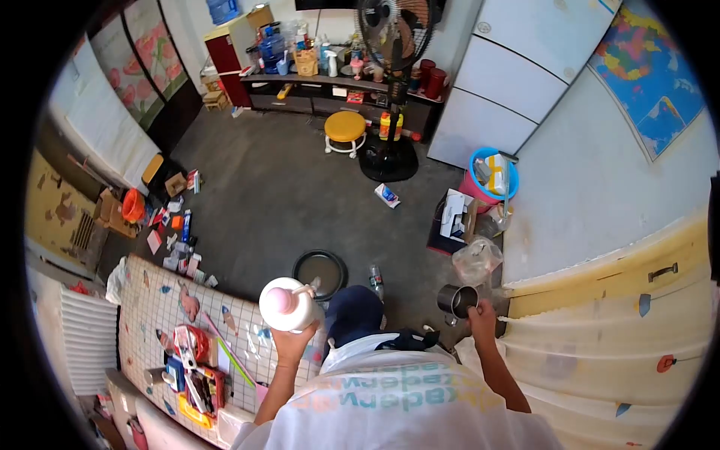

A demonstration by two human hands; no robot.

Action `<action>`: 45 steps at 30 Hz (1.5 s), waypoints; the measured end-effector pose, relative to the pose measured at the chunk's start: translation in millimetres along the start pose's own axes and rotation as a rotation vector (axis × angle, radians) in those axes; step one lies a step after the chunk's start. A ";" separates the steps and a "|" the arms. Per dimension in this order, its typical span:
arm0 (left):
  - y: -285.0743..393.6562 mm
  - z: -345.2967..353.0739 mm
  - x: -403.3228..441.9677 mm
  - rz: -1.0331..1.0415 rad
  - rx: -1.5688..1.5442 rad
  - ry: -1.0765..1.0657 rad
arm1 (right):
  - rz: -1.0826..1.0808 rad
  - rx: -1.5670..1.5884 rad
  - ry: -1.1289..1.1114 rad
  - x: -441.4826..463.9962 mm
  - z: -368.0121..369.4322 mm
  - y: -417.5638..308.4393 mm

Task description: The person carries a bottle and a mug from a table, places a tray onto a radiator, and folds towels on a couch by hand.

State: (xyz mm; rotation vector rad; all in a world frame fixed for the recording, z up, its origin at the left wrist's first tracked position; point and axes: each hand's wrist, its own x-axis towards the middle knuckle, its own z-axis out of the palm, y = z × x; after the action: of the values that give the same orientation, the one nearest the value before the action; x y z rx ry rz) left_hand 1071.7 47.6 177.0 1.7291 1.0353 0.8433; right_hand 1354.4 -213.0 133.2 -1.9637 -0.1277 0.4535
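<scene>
My left hand (295, 343) is wrapped round a white pump bottle (279, 316) with a pink pump top, held upright beside the table's edge. Its label, if any, cannot be made out from above. On my other side, my right hand (484, 319) grips a metal mug (452, 301), whose dark inside shows at the opening. The two things are well apart, one on each side of my body. A dark round basin (341, 271) lies on the floor just beyond the bottle, and a clear plastic bottle (376, 280) stands or lies to its right.
A cluttered table with a checked cloth (259, 384) is at my left. Small boxes litter the floor beyond it. A standing fan (390, 161), a yellow stool (345, 127) and a loaded low cabinet (300, 107) are ahead. At right are a blue-rimmed bucket (475, 196) and plastic bags (478, 260).
</scene>
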 end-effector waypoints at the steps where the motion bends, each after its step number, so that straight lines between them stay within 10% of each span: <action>1: -2.6 3.5 9.8 0.076 0.043 -0.023 | 0.002 0.036 0.015 7.6 0.0 2.5; 18: 4.3 60.6 193.6 -0.029 -0.141 0.010 | 0.007 0.046 -0.086 141.0 65.6 -41.1; 45: -51.8 26.5 814.5 -0.030 -0.144 0.100 | 0.021 0.052 -0.447 582.0 646.8 -377.1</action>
State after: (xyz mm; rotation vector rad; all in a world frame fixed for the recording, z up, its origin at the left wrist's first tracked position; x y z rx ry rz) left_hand 1415.4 788.0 196.2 1.5606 1.0382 0.9690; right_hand 1694.6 671.0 88.4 -1.7873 -0.3749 0.8963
